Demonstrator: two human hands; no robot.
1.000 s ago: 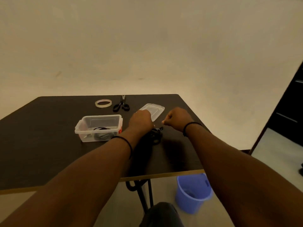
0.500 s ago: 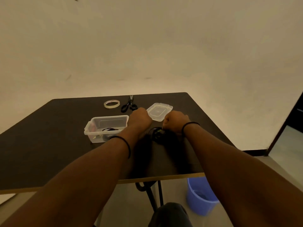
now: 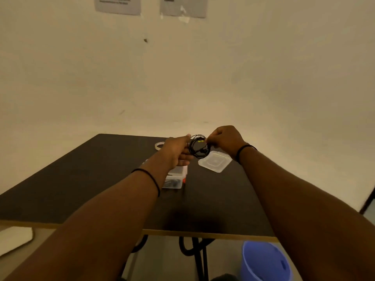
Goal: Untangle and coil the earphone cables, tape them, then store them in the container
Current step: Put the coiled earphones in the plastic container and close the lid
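Note:
A coiled black earphone cable (image 3: 198, 147) hangs in the air above the dark table (image 3: 85, 179). My right hand (image 3: 225, 138) pinches the coil's right side with curled fingers. My left hand (image 3: 176, 152) reaches to the coil's left side with fingers extended and touches it. Below my left hand stands the clear plastic container (image 3: 176, 180), mostly hidden by my wrist, with dark cable inside. Its clear lid (image 3: 215, 161) lies flat to the right. A tape roll (image 3: 159, 145) lies behind my left hand.
A blue bucket (image 3: 265, 260) stands on the floor under the table's near right corner. Black table legs (image 3: 199, 258) show below the front edge. A pale object (image 3: 15, 238) lies on the floor at left. Papers hang on the wall.
Both hands have lifted from the table with the coiled cable, which now hangs in the air. The head has tilted up, and the scissors are out of sight.

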